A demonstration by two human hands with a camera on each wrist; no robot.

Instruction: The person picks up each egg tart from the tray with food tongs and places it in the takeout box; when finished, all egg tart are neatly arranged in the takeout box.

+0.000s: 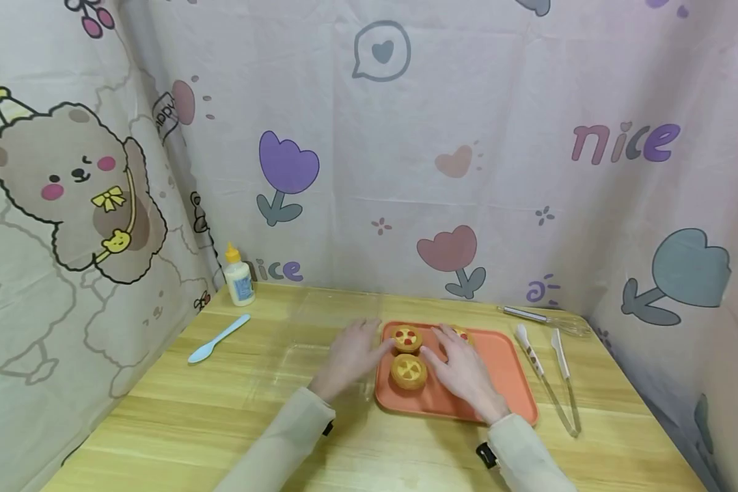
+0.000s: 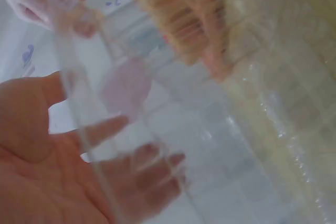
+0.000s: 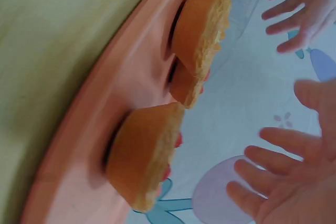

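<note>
Three egg tarts sit on an orange tray: one with a pale, sectioned top, one with red pieces behind it, and a third tart partly covered by my right hand. That hand hovers over the tray, fingers spread and holding nothing. My left hand reaches across the right side of a clear plastic box, its fingers loosely extended. In the left wrist view the box wall overlaps the fingers. From the right wrist, the nearest tart stands apart from my fingers.
Right of the tray lie tongs with white tips, and a whisk behind them. A light blue spoon and a glue bottle with a yellow cap are on the left. Printed cloth hangs behind the wooden table.
</note>
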